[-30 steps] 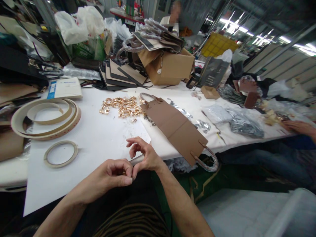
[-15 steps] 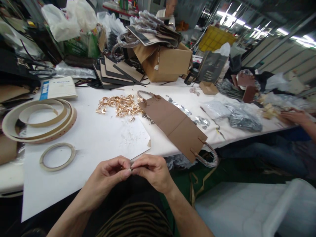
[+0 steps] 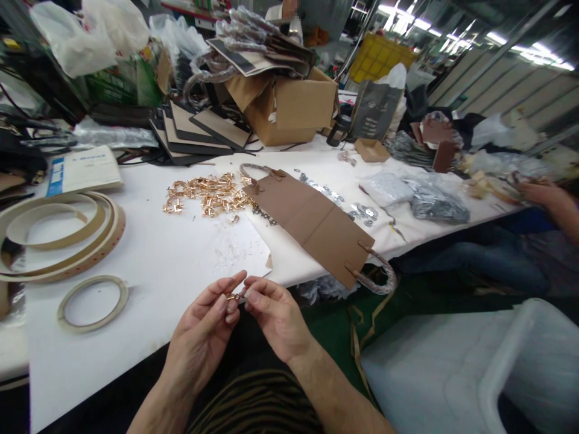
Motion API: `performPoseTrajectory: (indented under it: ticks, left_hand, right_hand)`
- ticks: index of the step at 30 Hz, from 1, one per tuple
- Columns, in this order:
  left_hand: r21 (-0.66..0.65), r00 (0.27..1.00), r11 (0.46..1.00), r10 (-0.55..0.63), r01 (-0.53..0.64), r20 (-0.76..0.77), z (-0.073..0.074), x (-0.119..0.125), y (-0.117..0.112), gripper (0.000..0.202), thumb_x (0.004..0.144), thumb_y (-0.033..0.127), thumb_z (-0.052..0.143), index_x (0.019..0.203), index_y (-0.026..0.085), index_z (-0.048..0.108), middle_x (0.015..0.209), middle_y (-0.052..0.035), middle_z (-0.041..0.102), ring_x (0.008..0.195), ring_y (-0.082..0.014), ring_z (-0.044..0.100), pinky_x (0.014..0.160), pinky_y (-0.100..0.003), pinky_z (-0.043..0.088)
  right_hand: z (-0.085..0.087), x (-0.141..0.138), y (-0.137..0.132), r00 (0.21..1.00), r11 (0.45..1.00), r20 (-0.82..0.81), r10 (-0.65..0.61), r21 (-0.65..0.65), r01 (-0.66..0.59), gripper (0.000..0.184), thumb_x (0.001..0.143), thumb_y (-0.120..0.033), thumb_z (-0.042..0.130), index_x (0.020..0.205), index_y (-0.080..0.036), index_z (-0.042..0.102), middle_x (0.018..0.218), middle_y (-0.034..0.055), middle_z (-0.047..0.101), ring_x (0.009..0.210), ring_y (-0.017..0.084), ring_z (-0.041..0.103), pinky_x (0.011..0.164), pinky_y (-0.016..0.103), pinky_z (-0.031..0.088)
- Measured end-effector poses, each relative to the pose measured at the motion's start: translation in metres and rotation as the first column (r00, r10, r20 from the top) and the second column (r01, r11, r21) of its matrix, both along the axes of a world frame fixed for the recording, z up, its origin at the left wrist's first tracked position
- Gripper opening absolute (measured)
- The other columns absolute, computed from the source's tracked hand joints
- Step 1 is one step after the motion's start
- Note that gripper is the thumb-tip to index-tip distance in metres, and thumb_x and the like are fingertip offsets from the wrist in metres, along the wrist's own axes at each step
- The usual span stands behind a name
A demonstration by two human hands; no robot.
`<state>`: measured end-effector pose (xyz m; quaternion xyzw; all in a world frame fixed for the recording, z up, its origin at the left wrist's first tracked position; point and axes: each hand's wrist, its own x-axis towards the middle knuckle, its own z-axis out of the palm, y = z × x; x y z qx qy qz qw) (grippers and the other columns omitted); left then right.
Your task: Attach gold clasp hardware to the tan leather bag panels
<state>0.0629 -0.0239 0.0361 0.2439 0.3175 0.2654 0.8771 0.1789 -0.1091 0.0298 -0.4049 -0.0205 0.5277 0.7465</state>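
While we're sitting at the near edge of the white table (image 3: 289, 263), we've got one tiny gold piece (image 3: 233, 297) up between our two hands. Our left hand (image 3: 199, 337) has it pinched between thumb and fingers, palm turned partly up. Our right hand (image 3: 280, 316) comes in from the right, thumb and fingertips bunched right at the piece's right end. Honestly, we can't tell if those are squeezing the same piece or something smaller, since it's all too little and half hidden.

As for how it sits, the gold piece seems to lie roughly left to right, its long axis running from the left grip over to the right fingertips, with the right end pointing a touch up and away from us. So neither hand has to reach: the left has the bulk of it, and the right is just at the tip.

The heap of gold bits (image 3: 212, 193) lies farther off and a little left of our hands, well apart from them. The flat brown bag panel (image 3: 312, 220) is off to the far right, nearer our right hand, its long axis slanting from far left to near right, with the near handle (image 3: 383, 278) sticking out past the table edge.
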Motion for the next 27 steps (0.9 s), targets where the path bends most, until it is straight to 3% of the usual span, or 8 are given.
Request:
performPoseTrajectory:
  ticks: [5, 12, 18, 22, 27]
  left_hand:
    - [0.045, 0.999, 0.999, 0.027, -0.028, 0.039, -0.005, 0.003, -0.006, 0.024, 0.085, 0.02, 0.082, 0.109, 0.021, 0.079, 0.142, -0.0117, 0.068, 0.076, -0.0061, 0.06, 0.072, -0.015, 0.057]
    - [0.184, 0.999, 0.982, 0.046, -0.047, 0.008, -0.01, 0.002, -0.01, 0.031, 0.082, 0.023, 0.085, 0.113, 0.024, 0.079, 0.141, -0.0088, 0.069, 0.081, -0.0073, 0.065, 0.077, -0.015, 0.058]
    - [0.292, 1.0, 0.956, 0.001, 0.005, -0.021, -0.014, -0.001, -0.011, 0.029, 0.089, 0.024, 0.079, 0.117, 0.028, 0.077, 0.151, -0.0076, 0.062, 0.104, -0.0159, 0.07, 0.087, -0.022, 0.058]
    - [0.344, 0.998, 0.938, -0.042, 0.052, -0.037, -0.018, -0.004, -0.011, 0.033, 0.091, 0.023, 0.076, 0.123, 0.029, 0.074, 0.153, -0.0065, 0.06, 0.123, -0.0202, 0.064, 0.097, -0.025, 0.055]
    - [0.365, 0.999, 0.93, -0.027, 0.037, -0.033, -0.02, -0.004, -0.011, 0.032, 0.091, 0.024, 0.076, 0.122, 0.03, 0.074, 0.152, -0.006, 0.061, 0.129, -0.0225, 0.062, 0.099, -0.028, 0.056]
  right_hand:
    - [-0.002, -0.015, 0.005, 0.986, 0.998, -0.163, -0.014, 0.061, 0.024, 0.024, 0.074, -0.027, 0.091, 0.092, -0.016, 0.079, 0.079, 0.0026, 0.075, 0.072, 0.015, 0.066, 0.078, 0.028, 0.053]
    - [-0.004, -0.024, 0.009, 0.948, 0.992, -0.306, -0.084, 0.063, 0.108, 0.018, 0.075, -0.022, 0.09, 0.086, -0.013, 0.08, 0.082, 0.0045, 0.075, 0.075, 0.013, 0.065, 0.078, 0.025, 0.053]
    - [0.0, -0.025, 0.008, 0.944, 0.991, -0.321, -0.081, 0.079, 0.112, 0.018, 0.073, -0.026, 0.093, 0.078, -0.015, 0.079, 0.079, 0.0013, 0.073, 0.072, 0.011, 0.061, 0.074, 0.021, 0.053]
    - [0.0, -0.024, 0.008, 0.942, 0.991, -0.327, -0.071, 0.084, 0.104, 0.02, 0.073, -0.027, 0.094, 0.079, -0.016, 0.079, 0.079, 0.0008, 0.072, 0.073, 0.011, 0.061, 0.074, 0.02, 0.054]
    - [0.0, -0.023, 0.009, 0.923, 0.989, -0.381, -0.052, 0.108, 0.1, 0.02, 0.074, -0.029, 0.093, 0.081, -0.017, 0.078, 0.077, 0.0003, 0.071, 0.074, 0.011, 0.062, 0.076, 0.02, 0.055]
